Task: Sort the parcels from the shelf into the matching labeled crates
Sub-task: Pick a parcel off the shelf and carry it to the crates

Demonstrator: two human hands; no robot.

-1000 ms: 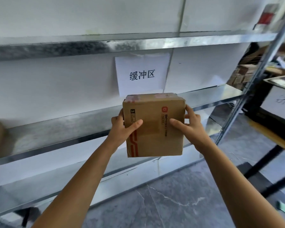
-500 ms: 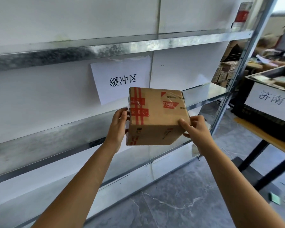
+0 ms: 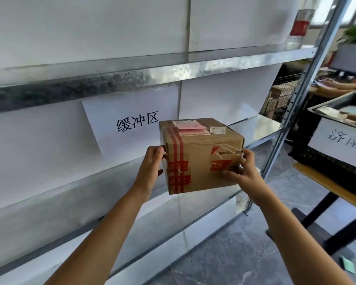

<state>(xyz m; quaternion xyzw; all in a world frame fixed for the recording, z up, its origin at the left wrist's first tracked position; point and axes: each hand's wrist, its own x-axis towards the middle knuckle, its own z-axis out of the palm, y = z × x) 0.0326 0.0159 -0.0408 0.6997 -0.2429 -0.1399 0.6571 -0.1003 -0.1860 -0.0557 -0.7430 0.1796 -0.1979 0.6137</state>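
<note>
Parcel (image 3: 201, 155) is pinched only at its sides between my left hand (image 3: 152, 167) and right hand (image 3: 242, 171), fingers (image 3: 227, 173) clamped on cardboard, so slick tape (image 3: 178, 161) could let it slip floorward.

Parcel sorting depot: steel shelving (image 3: 132, 79), labelled crate (image 3: 327, 159), taped parcel (image 3: 201, 159).

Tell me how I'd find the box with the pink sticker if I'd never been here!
Look at the metal shelf with the white sign taped behind it. Just in front of that sign, a left hand and a right hand hold the box in the air. It is brown cardboard with red tape down its front and a pink sticker on top, the only box being held.
</note>
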